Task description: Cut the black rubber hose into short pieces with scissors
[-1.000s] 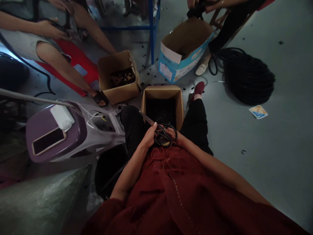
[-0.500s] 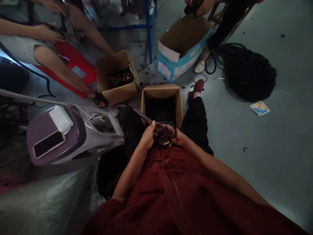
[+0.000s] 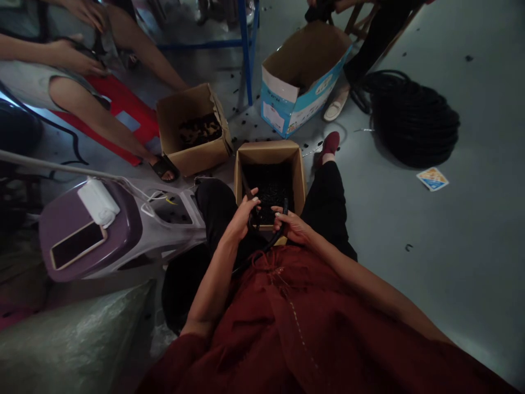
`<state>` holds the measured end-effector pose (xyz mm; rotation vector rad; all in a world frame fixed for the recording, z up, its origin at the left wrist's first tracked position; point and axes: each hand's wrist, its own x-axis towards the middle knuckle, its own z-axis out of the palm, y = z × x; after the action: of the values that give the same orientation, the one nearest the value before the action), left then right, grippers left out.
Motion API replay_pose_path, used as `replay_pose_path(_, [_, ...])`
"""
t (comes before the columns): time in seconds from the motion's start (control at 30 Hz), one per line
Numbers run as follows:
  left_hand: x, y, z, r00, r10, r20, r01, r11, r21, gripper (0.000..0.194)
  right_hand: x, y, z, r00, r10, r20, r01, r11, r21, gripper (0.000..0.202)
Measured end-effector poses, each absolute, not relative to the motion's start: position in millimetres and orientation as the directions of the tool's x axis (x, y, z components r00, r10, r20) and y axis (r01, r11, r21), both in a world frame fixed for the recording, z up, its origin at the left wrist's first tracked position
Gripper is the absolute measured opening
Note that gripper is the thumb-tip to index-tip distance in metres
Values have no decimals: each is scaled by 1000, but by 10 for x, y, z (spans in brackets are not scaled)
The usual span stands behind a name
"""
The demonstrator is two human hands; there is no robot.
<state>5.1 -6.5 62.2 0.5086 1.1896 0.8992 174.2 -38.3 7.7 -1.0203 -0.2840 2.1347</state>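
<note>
My left hand [image 3: 243, 218] is closed around a pair of scissors [image 3: 247, 189], its dark blades pointing forward over the box and its handles partly hidden by my fingers. In my right hand [image 3: 294, 225], pinched between thumb and fingers, is a black ribbed hose [image 3: 275, 238]. One end of the hose stands up past my fingers; the rest bends down across my lap to the left. Between my knees, just beyond both hands, stands an open cardboard box [image 3: 268, 146] with many small black pieces inside.
Another cardboard box [image 3: 197, 161] and a blue-and-white carton [image 3: 279, 112] stand ahead, near two other people. A coil of black hose [image 3: 416, 123] lies on the floor at right. To the left, a purple stool [image 3: 123, 219] bears a phone [image 3: 77, 245] and a white object.
The scissors, earlier sideways between both hands, now point forward in my left hand alone. My right hand has come off the handles and now grips the black hose.
</note>
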Motion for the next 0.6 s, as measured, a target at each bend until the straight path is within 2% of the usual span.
replay_pose_path(0.13, [244, -226, 466, 300, 712, -635, -404, 697, 592, 43, 1699, -357, 60, -411, 721, -557, -537, -686, -492, 41])
replay_pose_path(0.3, [285, -322, 374, 482, 715, -506, -581, 694, 426, 42, 1715, -343, 28, -395, 732, -555, -573, -669, -474, 33])
replay_pose_path(0.4, [207, -339, 366, 523, 729, -443, -576, 685, 446, 44, 1713, -328, 54, -413, 736, -536, -558, -670, -491, 33])
replay_pose_path(0.6, [115, -380, 371, 523, 750, -406, -442, 645, 624, 66, 1685, -316, 201, -424, 735, -529, -542, -674, -503, 30])
